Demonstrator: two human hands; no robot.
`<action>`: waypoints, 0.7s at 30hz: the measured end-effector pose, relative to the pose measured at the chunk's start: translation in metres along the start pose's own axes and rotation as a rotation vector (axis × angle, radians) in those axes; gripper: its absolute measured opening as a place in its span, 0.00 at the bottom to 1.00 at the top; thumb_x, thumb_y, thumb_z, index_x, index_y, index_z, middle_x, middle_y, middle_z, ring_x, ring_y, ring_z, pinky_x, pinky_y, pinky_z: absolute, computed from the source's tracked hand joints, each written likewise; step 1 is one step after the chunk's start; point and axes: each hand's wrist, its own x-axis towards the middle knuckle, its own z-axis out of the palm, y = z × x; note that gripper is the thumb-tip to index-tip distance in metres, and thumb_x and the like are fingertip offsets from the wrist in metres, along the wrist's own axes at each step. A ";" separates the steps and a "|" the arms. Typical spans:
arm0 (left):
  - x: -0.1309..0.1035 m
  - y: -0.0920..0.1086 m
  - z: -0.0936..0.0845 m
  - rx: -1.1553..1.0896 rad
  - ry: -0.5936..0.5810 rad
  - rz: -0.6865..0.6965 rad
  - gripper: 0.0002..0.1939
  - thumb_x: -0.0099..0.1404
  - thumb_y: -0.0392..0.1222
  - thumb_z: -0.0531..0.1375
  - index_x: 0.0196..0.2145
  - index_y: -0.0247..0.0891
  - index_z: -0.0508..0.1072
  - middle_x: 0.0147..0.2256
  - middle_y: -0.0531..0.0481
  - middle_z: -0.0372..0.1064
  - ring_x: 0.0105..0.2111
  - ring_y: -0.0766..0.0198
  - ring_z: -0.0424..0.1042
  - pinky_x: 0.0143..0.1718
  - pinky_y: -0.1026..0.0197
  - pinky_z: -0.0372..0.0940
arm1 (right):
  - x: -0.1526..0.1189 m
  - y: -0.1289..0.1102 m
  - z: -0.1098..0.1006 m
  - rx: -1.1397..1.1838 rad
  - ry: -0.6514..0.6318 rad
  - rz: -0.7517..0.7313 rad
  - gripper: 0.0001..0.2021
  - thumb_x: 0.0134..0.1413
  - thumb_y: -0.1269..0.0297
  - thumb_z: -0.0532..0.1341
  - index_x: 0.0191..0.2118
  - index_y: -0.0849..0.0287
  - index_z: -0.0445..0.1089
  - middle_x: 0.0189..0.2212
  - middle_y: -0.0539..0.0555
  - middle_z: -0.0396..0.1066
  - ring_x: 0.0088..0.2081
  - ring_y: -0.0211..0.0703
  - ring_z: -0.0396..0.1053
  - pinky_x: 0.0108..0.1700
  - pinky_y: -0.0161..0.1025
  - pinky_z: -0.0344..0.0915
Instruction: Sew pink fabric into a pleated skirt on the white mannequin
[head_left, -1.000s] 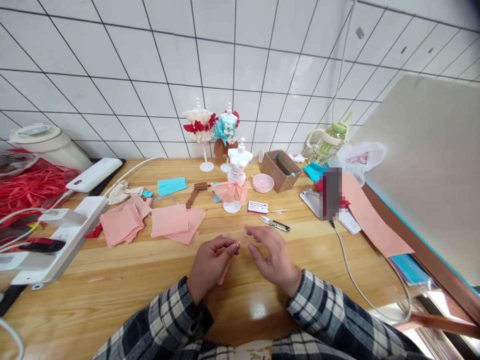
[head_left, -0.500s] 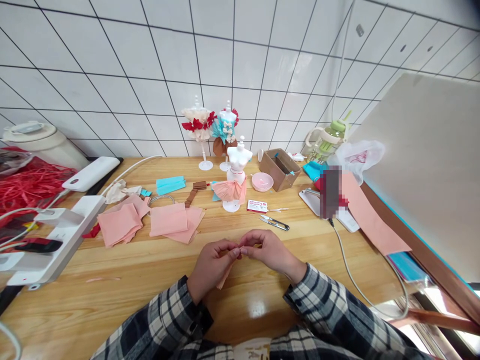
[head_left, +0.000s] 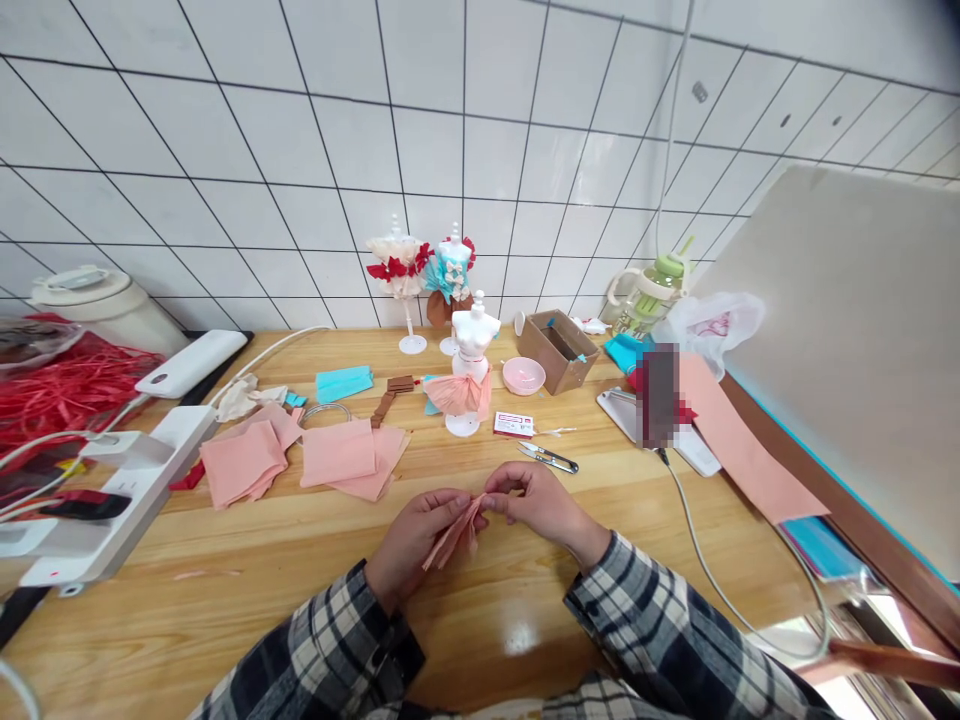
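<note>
Pinched between my left hand (head_left: pixel 420 535) and my right hand (head_left: pixel 544 508) is a pleated piece of pink paper (head_left: pixel 454 537), its folds fanning down to the left. Both hands are closed on its gathered upper end, fingertips nearly touching. Beyond them stands a small white mannequin (head_left: pixel 474 335) with a pink pleated skirt (head_left: pixel 461 394) around its lower part. Small snips (head_left: pixel 549 458) lie just past my right hand. Pink paper sheets (head_left: pixel 339 455) are on the table, farther out to the left of my hands.
Two dressed mannequins stand behind, one with a cream and red outfit (head_left: pixel 397 268). A pink bowl (head_left: pixel 523 376) and a cardboard box (head_left: pixel 559 350) are right of centre. A power strip (head_left: pixel 127 510) lies at left; a cable (head_left: pixel 694 540) curves along the right.
The pink piece between my hands has turned and now shows its fanned folds, where before it was mostly hidden. The camera view has tilted slightly upward.
</note>
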 end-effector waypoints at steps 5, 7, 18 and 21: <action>0.000 0.007 -0.007 0.387 0.047 0.188 0.26 0.53 0.59 0.66 0.42 0.35 0.79 0.42 0.42 0.78 0.41 0.53 0.74 0.44 0.56 0.66 | 0.000 -0.009 -0.008 -0.142 0.067 -0.027 0.13 0.46 0.55 0.67 0.26 0.60 0.69 0.22 0.47 0.66 0.25 0.33 0.61 0.26 0.31 0.59; 0.000 0.008 -0.009 0.469 0.038 0.209 0.24 0.53 0.55 0.68 0.42 0.36 0.80 0.42 0.44 0.78 0.42 0.54 0.74 0.46 0.56 0.65 | 0.000 -0.013 -0.014 -0.104 0.035 -0.007 0.14 0.47 0.54 0.67 0.27 0.60 0.67 0.22 0.47 0.64 0.24 0.33 0.60 0.25 0.30 0.60; 0.004 0.005 -0.008 0.194 0.131 0.212 0.17 0.52 0.52 0.69 0.34 0.36 0.79 0.31 0.50 0.77 0.33 0.62 0.72 0.39 0.61 0.64 | -0.005 0.001 0.006 0.501 -0.090 0.060 0.25 0.44 0.49 0.70 0.45 0.58 0.70 0.40 0.56 0.73 0.39 0.41 0.71 0.37 0.36 0.68; 0.004 0.002 -0.006 0.172 0.111 0.193 0.16 0.53 0.51 0.69 0.33 0.36 0.79 0.32 0.50 0.77 0.33 0.62 0.72 0.40 0.61 0.65 | -0.003 0.005 0.017 0.530 0.059 0.067 0.19 0.39 0.53 0.73 0.35 0.60 0.73 0.30 0.51 0.74 0.32 0.36 0.69 0.37 0.34 0.65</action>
